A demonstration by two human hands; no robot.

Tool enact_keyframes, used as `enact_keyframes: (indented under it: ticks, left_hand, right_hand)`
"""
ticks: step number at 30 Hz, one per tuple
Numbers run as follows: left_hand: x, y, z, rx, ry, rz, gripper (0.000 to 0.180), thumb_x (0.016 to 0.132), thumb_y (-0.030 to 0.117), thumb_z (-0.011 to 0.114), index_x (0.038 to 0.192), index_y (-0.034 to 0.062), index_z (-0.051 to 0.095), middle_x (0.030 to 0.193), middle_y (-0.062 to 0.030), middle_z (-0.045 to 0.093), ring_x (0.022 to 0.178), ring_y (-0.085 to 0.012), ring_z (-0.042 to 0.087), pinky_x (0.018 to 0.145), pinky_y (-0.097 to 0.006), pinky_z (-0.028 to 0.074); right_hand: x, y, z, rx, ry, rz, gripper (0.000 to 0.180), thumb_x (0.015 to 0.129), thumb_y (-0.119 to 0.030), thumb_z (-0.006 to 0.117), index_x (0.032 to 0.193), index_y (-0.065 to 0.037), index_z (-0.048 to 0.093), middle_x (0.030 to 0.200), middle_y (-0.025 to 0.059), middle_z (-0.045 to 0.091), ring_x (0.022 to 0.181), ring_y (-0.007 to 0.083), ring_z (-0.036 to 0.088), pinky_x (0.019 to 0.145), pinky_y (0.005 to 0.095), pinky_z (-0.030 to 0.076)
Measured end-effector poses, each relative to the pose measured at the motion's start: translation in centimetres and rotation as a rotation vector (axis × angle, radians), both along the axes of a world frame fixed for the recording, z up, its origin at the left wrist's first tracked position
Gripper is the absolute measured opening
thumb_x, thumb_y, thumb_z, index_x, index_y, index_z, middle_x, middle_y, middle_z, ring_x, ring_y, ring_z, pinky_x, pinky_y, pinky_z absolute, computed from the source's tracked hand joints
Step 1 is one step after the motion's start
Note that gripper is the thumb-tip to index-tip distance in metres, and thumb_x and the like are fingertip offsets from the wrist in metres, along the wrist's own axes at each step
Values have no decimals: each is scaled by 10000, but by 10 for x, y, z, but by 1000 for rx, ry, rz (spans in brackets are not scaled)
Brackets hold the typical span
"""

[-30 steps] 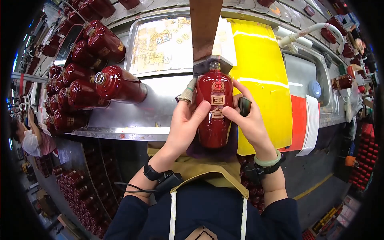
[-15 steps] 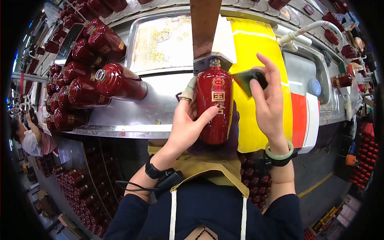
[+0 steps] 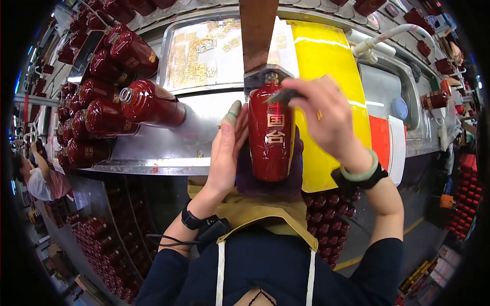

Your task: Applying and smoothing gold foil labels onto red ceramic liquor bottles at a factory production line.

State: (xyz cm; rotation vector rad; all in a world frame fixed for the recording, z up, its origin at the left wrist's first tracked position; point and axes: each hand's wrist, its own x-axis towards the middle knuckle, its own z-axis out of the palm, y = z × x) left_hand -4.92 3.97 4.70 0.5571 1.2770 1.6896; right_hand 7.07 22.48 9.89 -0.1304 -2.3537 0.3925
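Observation:
A glossy dark red bottle (image 3: 271,159) with gold characters lies on a purple cloth (image 3: 245,173), its clear neck pointing away from me against a metal bracket. My left hand (image 3: 224,153) is open, fingers stretched out flat along the bottle's left side; a finger wears a knitted cover (image 3: 230,115). My right hand (image 3: 326,115) is closed on a dark flat pad (image 3: 287,95) and holds it over the bottle's shoulder, across the upper emblem. Motion blurs the pad, so its exact kind cannot be made out.
Gold character stickers lie in a metal tray (image 3: 164,61) beyond the bench. Several red bottles (image 3: 153,104) stand at the left. A brown post (image 3: 258,35) rises behind the bottle. On the right are a yellow sheet (image 3: 332,66), a sink (image 3: 416,86) and a pipe (image 3: 393,35).
My right hand has swung left with the dark pad, from beside the bottle onto its upper front. My left hand's thumb has lifted off the bottle's front, and its fingers now lie straight.

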Motion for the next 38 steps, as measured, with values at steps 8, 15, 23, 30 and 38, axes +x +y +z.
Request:
enact_keyframes:
  ticks: [8, 15, 23, 30, 38]
  left_hand:
    - [-6, -3, -2, 9, 47, 13, 850, 1055, 629, 205, 1579, -40, 183, 1611, -232, 301, 1498, -329, 304, 1237, -454, 222]
    - [-1, -8, -7, 19, 201, 49, 848, 1057, 626, 180, 1569, -49, 216, 1584, -237, 351, 1466, -326, 367, 1220, -465, 265]
    - [-10, -12, -3, 72, 874, 12, 1063, 922, 826, 271, 1517, -46, 397, 1593, -296, 296, 1456, -396, 361, 1172, -472, 310]
    - [-28, 20, 25, -3, 1519, -240, 676, 710, 563, 775, 1302, 244, 701, 1517, -261, 336, 1261, -451, 477, 1056, -497, 444]
    - [-58, 42, 9, 168, 1444, -204, 641, 746, 510, 760, 1309, 211, 691, 1311, -184, 529, 1045, -372, 604, 903, -455, 516]
  right_hand:
    - [46, -37, -10, 171, -73, 554, 351, 745, -99, 734, 1082, -195, 727, 1060, -45, 679, 749, 164, 574, 695, 326, 466]
    - [5, 7, -6, 316, 114, -218, 327, 712, -55, 708, 1019, -162, 745, 922, -28, 686, 792, 190, 540, 682, 350, 458]
    - [14, -11, -4, -273, 44, -93, 341, 853, -24, 713, 1188, -31, 653, 906, 85, 665, 745, 232, 636, 678, 361, 533]
    - [32, -22, -16, -647, 193, -433, 264, 973, -71, 650, 1224, 9, 627, 1023, 111, 684, 891, 178, 658, 817, 296, 512]
    - [36, -36, -17, -383, 65, -361, 235, 957, -28, 636, 1190, -28, 663, 953, 140, 662, 865, 272, 662, 786, 332, 526]
